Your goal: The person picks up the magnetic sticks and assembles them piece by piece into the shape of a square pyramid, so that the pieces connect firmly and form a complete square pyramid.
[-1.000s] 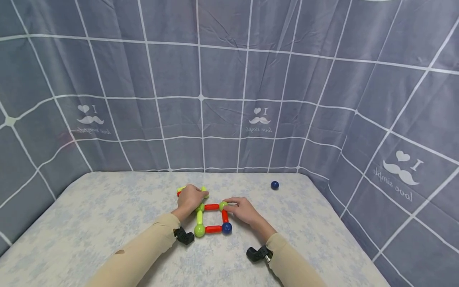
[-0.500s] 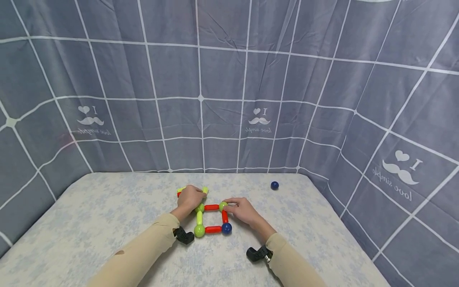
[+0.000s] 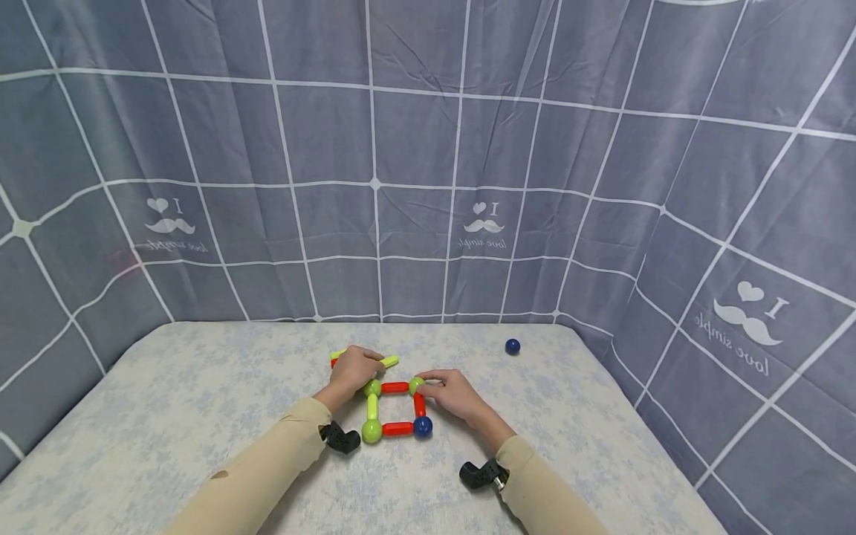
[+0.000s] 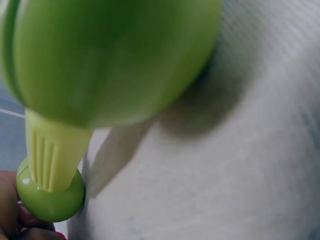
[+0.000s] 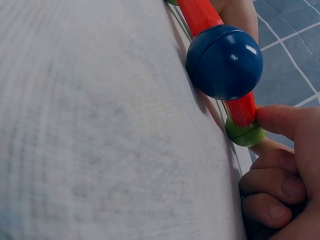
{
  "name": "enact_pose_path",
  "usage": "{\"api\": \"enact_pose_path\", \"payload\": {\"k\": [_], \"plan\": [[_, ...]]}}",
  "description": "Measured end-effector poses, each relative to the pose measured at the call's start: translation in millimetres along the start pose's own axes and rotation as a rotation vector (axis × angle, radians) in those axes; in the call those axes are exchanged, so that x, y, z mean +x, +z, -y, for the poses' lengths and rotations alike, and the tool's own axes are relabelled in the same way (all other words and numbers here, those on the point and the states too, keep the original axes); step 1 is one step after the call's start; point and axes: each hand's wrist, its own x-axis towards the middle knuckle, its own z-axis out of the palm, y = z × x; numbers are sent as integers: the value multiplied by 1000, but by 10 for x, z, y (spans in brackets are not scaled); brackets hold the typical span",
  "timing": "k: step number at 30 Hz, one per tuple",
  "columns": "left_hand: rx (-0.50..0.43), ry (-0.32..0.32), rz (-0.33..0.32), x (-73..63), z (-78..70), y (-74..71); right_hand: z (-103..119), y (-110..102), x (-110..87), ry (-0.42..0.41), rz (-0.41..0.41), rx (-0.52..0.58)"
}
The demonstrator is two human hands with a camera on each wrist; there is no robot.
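Observation:
A flat square of rods and balls lies on the table: a big green ball [image 3: 371,431], a blue ball [image 3: 422,426], two small green balls, red rods [image 3: 398,428] and a yellow-green rod [image 3: 371,407]. My left hand [image 3: 364,365] grips a loose yellow-green rod [image 3: 389,362] just behind the square's far-left green ball [image 3: 371,387]. My right hand [image 3: 435,385] pinches the far-right green ball [image 3: 416,384]. In the right wrist view my thumb [image 5: 285,125] presses that green ball [image 5: 245,135] beyond the blue ball [image 5: 225,62]. The left wrist view is filled by the big green ball [image 4: 110,55].
A loose blue ball [image 3: 512,345] lies at the table's far right. More rods [image 3: 336,356], yellow-green and red, lie partly hidden behind my left hand. Grey gridded cloth [image 3: 428,186] walls the pale flowered table [image 3: 200,416] at the back and both sides.
The yellow-green rod in my left hand has swung down and to the right, now sticking out towards the square. My right hand and the square have stayed put.

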Motion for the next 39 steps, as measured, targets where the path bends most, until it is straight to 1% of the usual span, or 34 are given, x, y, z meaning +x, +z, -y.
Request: {"api": "enact_pose_path", "payload": {"k": [6,9,13,18,23,26,30,34,37,39], "plan": [[32,-32,29,-5,-40,-16,-1,-8,8,-7,-5,6],[63,-29,30,-8,-70,-28,1,-7,14,-7,-10,1],[79,-27,28,-25,-100,-52,8,-1,16,-2,-16,-8],[73,-15,21,-42,-84,-76,23,6,6,1,-17,-10],[5,-9,13,-59,-32,-121,29,0,-8,4,-9,4],[-69,-14,12,-75,1,-150,28,-4,-9,8,-5,4],[-167,-29,28,-119,33,-191,21,-9,0,19,-4,-1],[-229,-58,59,-171,47,-246,6,-9,8,26,-5,-8],[-294,-78,90,-220,55,-291,-7,-5,14,20,-6,-15],[-329,-79,108,-266,58,-318,-13,-1,19,13,-5,-15]]}}
